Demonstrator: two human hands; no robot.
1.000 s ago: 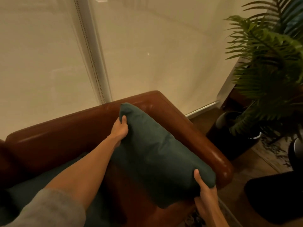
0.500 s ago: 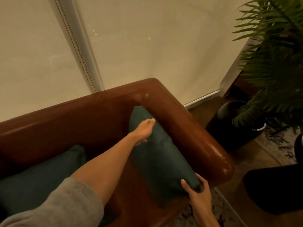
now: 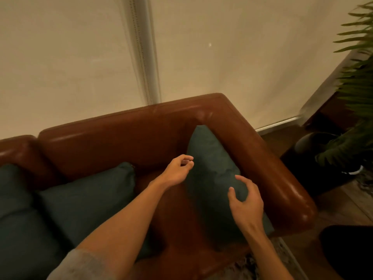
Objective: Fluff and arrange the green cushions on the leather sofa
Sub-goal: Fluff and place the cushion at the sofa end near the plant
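A green cushion (image 3: 212, 164) leans upright against the right armrest of the brown leather sofa (image 3: 113, 136). My left hand (image 3: 177, 170) hovers just left of this cushion with loosely curled fingers and holds nothing. My right hand (image 3: 245, 203) is over the cushion's front end, fingers spread and relaxed, gripping nothing. A second green cushion (image 3: 86, 199) lies on the seat to the left. A third green cushion (image 3: 14, 209) sits at the far left edge.
A pale roller blind (image 3: 222, 53) with a bead chain hangs behind the sofa. A potted fern (image 3: 355, 118) in a dark pot stands on the floor to the right. A dark object (image 3: 347, 251) sits at the lower right, and a rug edge shows below the sofa.
Both hands have let go of the right cushion and drawn back from it. The cushion now rests against the armrest. The view has shifted left, showing more of the other cushions.
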